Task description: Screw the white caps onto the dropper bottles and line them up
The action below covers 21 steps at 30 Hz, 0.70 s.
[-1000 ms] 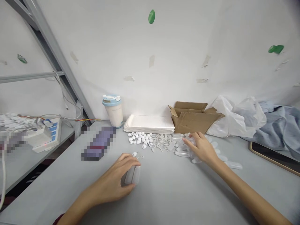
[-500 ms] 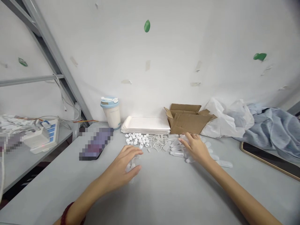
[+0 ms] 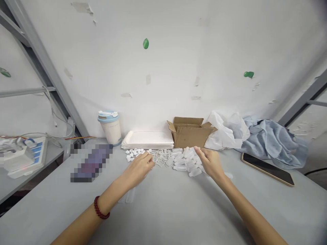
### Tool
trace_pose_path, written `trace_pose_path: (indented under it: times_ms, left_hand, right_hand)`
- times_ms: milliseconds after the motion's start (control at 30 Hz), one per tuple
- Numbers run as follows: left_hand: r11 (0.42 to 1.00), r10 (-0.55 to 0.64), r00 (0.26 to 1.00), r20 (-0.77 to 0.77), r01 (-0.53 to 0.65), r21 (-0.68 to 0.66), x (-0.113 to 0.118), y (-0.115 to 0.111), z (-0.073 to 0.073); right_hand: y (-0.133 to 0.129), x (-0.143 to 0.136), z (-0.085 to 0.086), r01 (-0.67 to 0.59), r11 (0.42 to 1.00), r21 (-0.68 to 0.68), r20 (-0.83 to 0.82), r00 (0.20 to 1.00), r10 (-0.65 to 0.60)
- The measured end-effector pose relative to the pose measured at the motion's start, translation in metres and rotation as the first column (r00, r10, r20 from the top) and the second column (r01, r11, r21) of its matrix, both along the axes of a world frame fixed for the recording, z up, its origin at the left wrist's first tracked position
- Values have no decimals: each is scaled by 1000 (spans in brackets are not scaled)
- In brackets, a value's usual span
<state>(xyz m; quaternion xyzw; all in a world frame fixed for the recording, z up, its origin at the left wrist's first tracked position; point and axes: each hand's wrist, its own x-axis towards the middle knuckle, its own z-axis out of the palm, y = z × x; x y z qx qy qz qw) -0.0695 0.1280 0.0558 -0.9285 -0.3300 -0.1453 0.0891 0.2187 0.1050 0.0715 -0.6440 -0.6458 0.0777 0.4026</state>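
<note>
My left hand, with a red bead bracelet at the wrist, is over the near edge of the small white caps. Its fingers are curled together, and what they hold, if anything, is hidden. Beside it lie thin white loops of cord. My right hand is at the right side of the translucent bottles. Its thumb points up and its other fingers are curled in, their tips hidden. Two clear flat pieces lie on the table below my left hand.
Behind the small parts are a stack of white envelopes and an open cardboard box. A lidded cup and a blurred phone-like object are left. White plastic bags, blue cloth and a phone are right.
The view has shifted right. My left hand has moved forward to the caps and its fingers have closed. My right hand has lifted and turned, with its fingers now curled.
</note>
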Motion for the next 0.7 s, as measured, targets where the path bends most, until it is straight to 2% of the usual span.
trace_pose_path:
  times_ms: [67,167,267,367,433,500,567,700]
  left_hand:
    - [999,13,988,153,-6,-51,-5,-3,1]
    - [993,69,919,387,-26,-117,-6,-7,7]
    - [981,148,824,548,-52,-187,2,-17,13]
    - [967,209,752,626,-62,-249,16,-32,15]
    - [982,160,735,659,-48,-185,25,-44,14]
    - [997,61,720,691,-14,-73,32,-53,12]
    - [999,-14,704,710,30,-11,36,-60,10]
    - [994,-13,672,740,88,-62,37,-65,12]
  right_hand:
    - [-8,-11,5,-48,996,-75,-88,995,41]
    - [-22,-33,9,-164,961,-225,-228,967,111]
    - [-37,-55,5,-355,882,-309,-436,877,200]
    - [-53,-73,1,-516,794,-321,-507,802,316]
    - [-62,-81,1,-608,732,-307,-520,751,406]
    - [-70,-86,2,-683,666,-300,-530,699,479]
    - [-75,-87,4,-726,622,-292,-512,668,540]
    - [-75,-84,3,-718,645,-260,-443,683,581]
